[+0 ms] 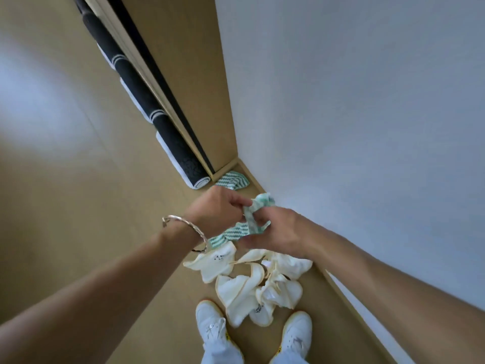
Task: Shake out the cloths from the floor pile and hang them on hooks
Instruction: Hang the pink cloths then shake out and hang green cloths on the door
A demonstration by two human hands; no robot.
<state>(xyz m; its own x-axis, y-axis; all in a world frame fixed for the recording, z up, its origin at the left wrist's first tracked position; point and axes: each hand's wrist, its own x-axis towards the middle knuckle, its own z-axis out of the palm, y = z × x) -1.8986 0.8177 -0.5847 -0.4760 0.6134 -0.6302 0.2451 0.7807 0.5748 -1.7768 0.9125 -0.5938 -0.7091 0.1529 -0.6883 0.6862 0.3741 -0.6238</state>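
Observation:
A green-and-white striped cloth [237, 231] is bunched in the air between my two hands. My left hand [216, 214], with a bangle on the wrist, pinches its upper part. My right hand [275, 228] grips the cloth from the right side. Below them a pile of several cream-white cloths [252, 287] with yellow edging lies on the floor, just ahead of my feet. A second green striped cloth [232, 180] lies on the floor in the corner by the wall. No hooks are in view.
A white wall [354, 101] runs along the right, with a baseboard [349, 292] at its foot. Dark rolled mats [168, 137] lie on the floor beside a wooden panel [189, 74] on the left. My white shoes [212, 324] stand just behind the pile.

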